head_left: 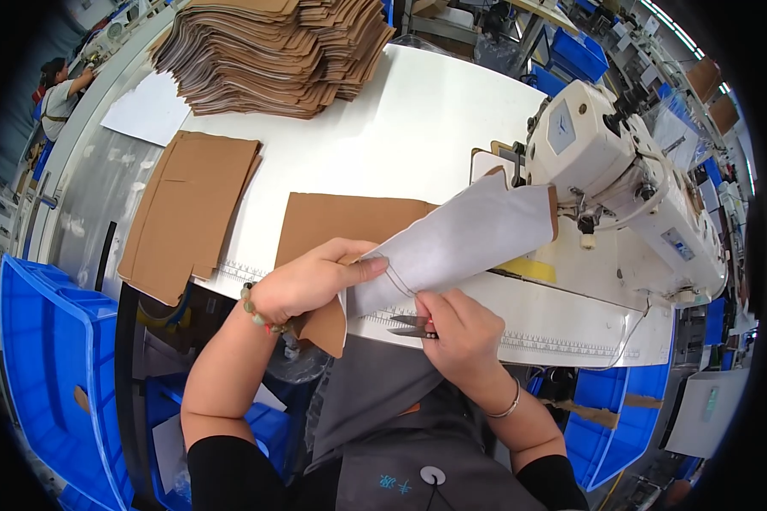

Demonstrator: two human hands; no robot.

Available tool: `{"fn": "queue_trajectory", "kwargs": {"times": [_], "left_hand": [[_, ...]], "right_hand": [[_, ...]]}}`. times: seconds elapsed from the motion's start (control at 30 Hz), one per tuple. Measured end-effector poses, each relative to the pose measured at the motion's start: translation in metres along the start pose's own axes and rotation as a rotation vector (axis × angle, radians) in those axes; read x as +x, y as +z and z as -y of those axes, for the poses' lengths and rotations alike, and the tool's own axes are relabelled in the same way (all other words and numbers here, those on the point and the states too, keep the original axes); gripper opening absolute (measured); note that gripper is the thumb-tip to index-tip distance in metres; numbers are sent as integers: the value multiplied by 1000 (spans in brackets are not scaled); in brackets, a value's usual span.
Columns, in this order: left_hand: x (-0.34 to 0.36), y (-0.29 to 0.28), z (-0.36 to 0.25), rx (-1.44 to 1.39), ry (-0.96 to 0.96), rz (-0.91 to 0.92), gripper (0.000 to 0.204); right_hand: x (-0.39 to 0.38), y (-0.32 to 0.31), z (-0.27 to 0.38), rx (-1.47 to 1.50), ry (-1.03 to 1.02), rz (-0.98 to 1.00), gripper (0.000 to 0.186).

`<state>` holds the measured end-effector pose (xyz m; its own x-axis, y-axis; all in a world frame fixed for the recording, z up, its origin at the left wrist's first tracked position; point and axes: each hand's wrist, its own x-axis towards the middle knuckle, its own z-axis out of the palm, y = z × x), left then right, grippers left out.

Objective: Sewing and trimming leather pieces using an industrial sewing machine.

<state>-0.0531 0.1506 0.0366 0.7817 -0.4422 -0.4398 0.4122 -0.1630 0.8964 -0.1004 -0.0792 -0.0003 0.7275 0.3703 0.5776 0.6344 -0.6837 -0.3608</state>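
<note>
A brown panel with a pale backing (477, 234) is lifted above the table in front of me, its pale side facing up. My left hand (311, 277) grips its left part, thumb on top. A thin thread (398, 281) loops from near that thumb to the fingers of my right hand (464, 332). Dark thread snips (412, 327) are held in my right hand, their blades pointing left. Under the lifted piece, another brown panel (341, 221) lies flat on the table. The far right end of the held piece reaches the white sewing machine (584, 149).
A tall pile of brown panels (247, 55) stands at the back left, with a lower stack (187, 200) nearer. A printed ruler (562, 343) runs along the table's front edge. Blue bins stand left (60, 341) and right (614, 426). Another person (57, 98) works far left.
</note>
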Motion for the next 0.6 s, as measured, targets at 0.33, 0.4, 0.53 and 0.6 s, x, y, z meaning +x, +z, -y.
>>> {"fn": "queue_trajectory", "kwargs": {"times": [0.33,0.4,0.53,0.6], "left_hand": [[0,-3,2,40,52,82,40],[-1,-2,0,42,58,91,40],[-3,-1,-1,-62,36,60,40],[-3,0,0,-69,33,52,40]], "right_hand": [[18,-8,9,-236,-115,231,11],[21,-7,8,-177,-126,261,12],[18,-10,-1,4,-105,151,15],[10,-18,-5,68,60,189,21]]}}
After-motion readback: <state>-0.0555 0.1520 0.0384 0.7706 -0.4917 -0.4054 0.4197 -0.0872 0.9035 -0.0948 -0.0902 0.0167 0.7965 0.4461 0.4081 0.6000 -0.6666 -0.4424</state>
